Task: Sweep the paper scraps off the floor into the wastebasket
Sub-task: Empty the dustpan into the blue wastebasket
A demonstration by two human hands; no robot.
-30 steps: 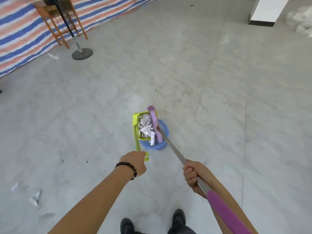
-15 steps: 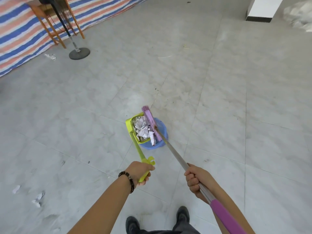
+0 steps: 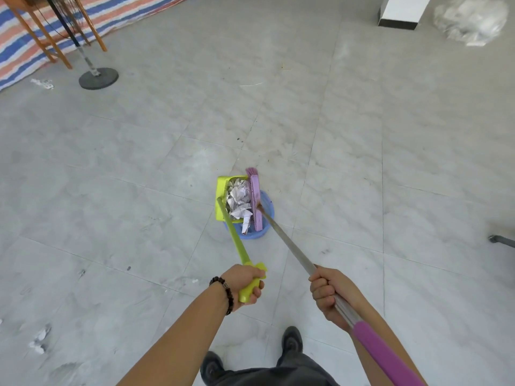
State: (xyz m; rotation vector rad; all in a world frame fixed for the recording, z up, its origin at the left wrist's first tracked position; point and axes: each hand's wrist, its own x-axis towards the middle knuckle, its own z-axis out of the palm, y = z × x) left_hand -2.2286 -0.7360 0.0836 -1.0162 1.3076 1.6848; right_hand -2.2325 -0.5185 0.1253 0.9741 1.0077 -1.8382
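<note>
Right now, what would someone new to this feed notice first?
Mid-floor, a lime dustpan heaped with paper scraps hangs tipped over the blue wastebasket, the purple broom head pressed against the pile. The left hand grips the dustpan handle, the right hand the broomstick. Stray scraps lie lower left.

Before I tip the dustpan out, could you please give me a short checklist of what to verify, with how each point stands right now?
1. Left hand gripped on the green dustpan handle: ok.
2. Right hand gripped on the broom shaft: ok.
3. Dustpan held over the blue wastebasket: ok, though only partly; its far end juts past the rim.
4. Paper scraps kept in the pan by the broom head: ok; one strip hangs down toward the basket.
5. Room left inside the wastebasket: cannot tell, the pan and broom hide it.
6. Floor cleared of scraps: not ok, white bits lie at lower left.
</note>
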